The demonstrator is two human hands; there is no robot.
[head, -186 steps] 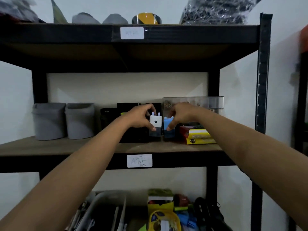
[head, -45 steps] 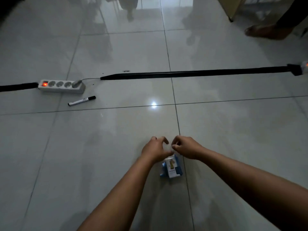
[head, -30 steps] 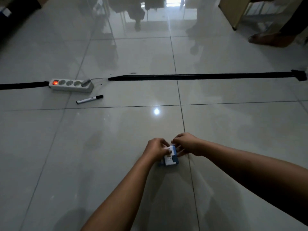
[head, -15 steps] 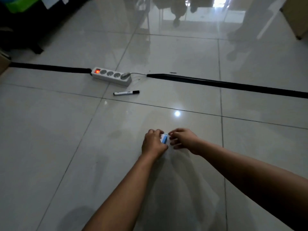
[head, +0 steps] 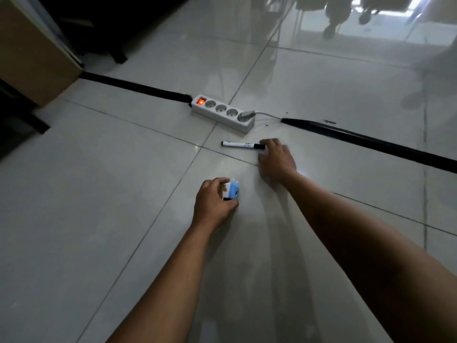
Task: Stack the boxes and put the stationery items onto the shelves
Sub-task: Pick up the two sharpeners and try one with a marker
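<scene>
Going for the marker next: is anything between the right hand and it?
Nothing visible. The right hand is at the marker's capped end on bare floor; the power strip lies beyond it.

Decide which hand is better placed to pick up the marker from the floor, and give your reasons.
Right. The right hand is open, its fingers at the marker's cap end. The left hand is farther away and already grips the small box.

1. Floor (head: 123, 194): glossy, smooth tiles, mirror-like reflections.
2. Power strip (head: 222, 113): smooth white plastic.
3. Marker (head: 242, 145): plastic, black cap.
4. Box (head: 32, 53), upper left: matt brown cardboard.
</scene>
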